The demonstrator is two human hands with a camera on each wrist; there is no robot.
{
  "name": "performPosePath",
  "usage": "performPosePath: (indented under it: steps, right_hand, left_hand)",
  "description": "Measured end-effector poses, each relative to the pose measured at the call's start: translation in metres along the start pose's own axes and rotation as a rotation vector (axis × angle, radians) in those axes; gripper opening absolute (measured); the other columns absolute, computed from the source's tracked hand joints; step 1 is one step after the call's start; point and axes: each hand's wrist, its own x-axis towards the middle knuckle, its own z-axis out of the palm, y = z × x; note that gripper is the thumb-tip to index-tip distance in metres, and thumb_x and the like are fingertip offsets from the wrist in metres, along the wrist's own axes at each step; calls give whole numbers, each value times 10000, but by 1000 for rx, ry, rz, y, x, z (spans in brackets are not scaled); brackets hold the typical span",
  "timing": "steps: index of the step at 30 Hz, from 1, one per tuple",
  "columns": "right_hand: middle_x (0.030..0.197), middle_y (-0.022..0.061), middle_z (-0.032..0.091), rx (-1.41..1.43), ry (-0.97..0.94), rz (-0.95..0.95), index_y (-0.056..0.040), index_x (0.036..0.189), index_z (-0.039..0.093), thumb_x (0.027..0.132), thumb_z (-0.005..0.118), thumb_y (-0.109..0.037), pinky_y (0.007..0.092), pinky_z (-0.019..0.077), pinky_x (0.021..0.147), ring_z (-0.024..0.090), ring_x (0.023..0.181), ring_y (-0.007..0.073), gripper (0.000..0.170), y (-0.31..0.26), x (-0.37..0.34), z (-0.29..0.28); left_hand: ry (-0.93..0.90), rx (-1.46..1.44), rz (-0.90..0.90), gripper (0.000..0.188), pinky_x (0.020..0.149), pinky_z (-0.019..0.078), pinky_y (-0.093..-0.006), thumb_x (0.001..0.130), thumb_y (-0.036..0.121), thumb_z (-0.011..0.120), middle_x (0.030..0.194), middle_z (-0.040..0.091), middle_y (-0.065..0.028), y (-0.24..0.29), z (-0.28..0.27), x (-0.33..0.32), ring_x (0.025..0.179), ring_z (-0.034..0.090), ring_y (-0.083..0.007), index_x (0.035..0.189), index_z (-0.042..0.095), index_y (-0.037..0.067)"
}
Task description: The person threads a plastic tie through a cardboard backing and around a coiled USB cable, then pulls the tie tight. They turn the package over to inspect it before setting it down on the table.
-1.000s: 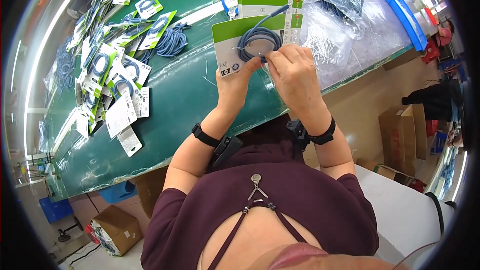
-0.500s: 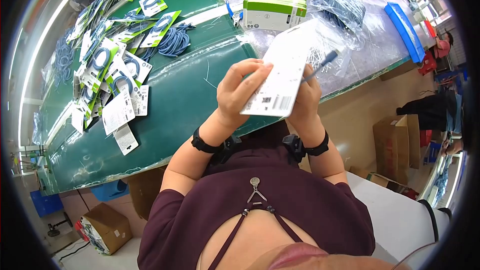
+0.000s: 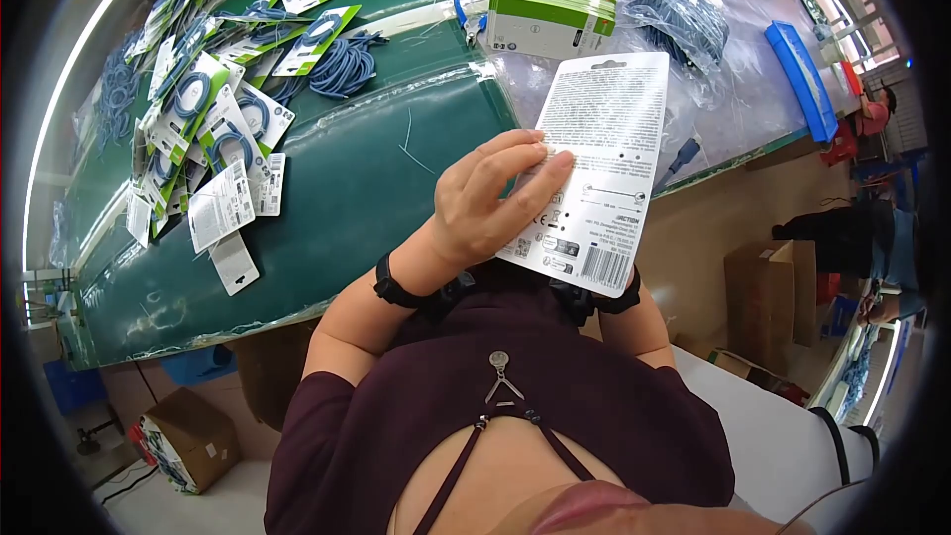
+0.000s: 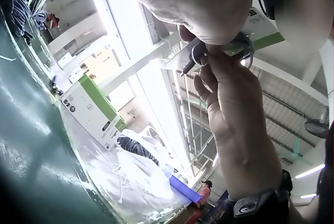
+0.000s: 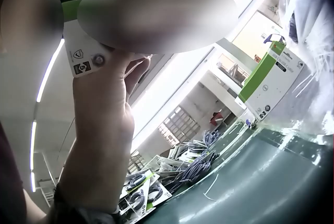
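Note:
A white printed card (image 3: 609, 178) stands tilted up in front of me with its text side facing the head camera. My left hand (image 3: 490, 200) grips its left edge, fingers across the printed back and thumb hidden behind. The card hides my right hand in the head view; the left wrist view shows this hand (image 4: 235, 114) reaching up behind it, fingers curled at a blue-grey cable (image 4: 190, 65). A connector end (image 3: 684, 152) of that cable sticks out past the card's right edge. The right wrist view shows part of the card's white-and-green front (image 5: 79, 52).
A pile of carded cables (image 3: 213, 129) covers the green table's (image 3: 347, 198) left side, beside a loose cable bundle (image 3: 342, 66). A stack of green-and-white cards (image 3: 550, 15), cutters (image 3: 474, 25), a bagged cable bundle (image 3: 674, 15) and a blue tray (image 3: 802, 79) lie farther back.
The card has turned from its green front with the coiled cable to its printed back, and come down toward my body. My left hand's fingers now lie over the back; my right hand has gone behind.

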Motion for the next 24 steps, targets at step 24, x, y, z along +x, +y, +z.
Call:
performPosePath:
  steps: [24]
  right_hand:
    - [1170,95,579,-438,-297,89,-8,1173,556,893,582,-43,297,460,892,552,1064,201,284,50,6,-61]
  left_hand:
    - [192,-1449,-1296,409,787,549,-354,859,77,663,1095,601,-85,11,5,-24,952,623,-201,1218,472,33]
